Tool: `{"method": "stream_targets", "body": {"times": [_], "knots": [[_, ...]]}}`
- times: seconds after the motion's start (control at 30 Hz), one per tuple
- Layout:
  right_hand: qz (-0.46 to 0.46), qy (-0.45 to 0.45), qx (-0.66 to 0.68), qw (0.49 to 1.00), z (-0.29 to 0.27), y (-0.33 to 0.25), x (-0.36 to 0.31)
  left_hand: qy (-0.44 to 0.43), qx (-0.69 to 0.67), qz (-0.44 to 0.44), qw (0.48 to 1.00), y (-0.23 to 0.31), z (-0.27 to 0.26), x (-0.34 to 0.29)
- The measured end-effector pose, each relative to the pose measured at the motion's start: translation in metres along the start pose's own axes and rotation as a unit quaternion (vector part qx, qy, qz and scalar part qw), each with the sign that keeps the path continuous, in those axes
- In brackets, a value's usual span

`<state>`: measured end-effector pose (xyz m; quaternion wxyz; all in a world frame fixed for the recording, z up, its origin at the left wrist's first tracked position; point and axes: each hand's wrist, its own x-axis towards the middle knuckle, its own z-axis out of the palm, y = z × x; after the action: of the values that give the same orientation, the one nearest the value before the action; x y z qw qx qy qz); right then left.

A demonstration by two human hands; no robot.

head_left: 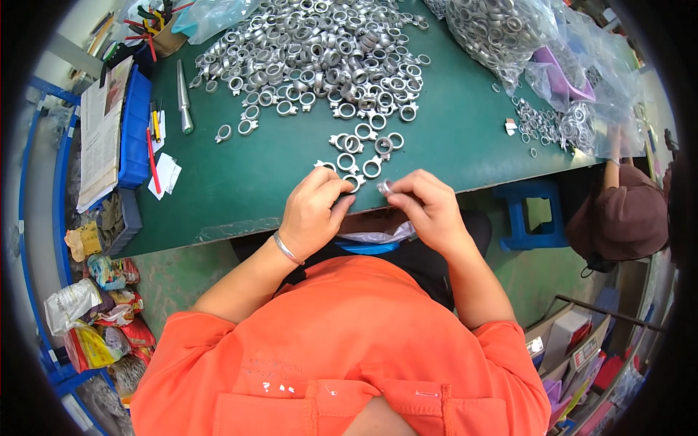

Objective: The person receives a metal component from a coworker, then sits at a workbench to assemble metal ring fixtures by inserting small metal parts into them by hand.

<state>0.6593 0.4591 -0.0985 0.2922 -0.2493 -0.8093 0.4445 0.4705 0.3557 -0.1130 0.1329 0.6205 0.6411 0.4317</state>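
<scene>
My right hand (pixel 433 208) pinches a small silver-grey metal ring (pixel 384 187) between thumb and fingertips, just above the table's front edge. To its left, my left hand (pixel 314 211) has its thumb and index finger bent around another metal ring (pixel 354 182), which touches the fingertips. Several loose rings, some with small raised tops, lie just beyond both hands, among them one ring (pixel 371 168) and another (pixel 347 162). Farther back rises a large pile of similar rings (pixel 313 54) on the green table (pixel 240 182).
A tapered metal rod (pixel 183 98) lies at left, beside a blue bin (pixel 136 131) and a red pen (pixel 153 161). Bagged rings (pixel 502 33) and a purple scoop (pixel 563 73) stand at right. A blue stool (pixel 529 214) and another person's arm (pixel 612 174) are beyond the right edge.
</scene>
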Motion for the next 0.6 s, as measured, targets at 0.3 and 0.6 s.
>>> {"method": "stream_targets", "body": {"times": [0.3, 0.6], "knots": [[-0.069, -0.028, 0.074, 0.994, -0.004, -0.004, -0.022, -0.011, 0.051, 0.044, 0.998, -0.004, -0.002, 0.003], [-0.105, 0.003, -0.131, 0.986, 0.003, -0.003, -0.005, -0.011, 0.050, 0.029, 0.998, -0.003, -0.001, 0.002]]}}
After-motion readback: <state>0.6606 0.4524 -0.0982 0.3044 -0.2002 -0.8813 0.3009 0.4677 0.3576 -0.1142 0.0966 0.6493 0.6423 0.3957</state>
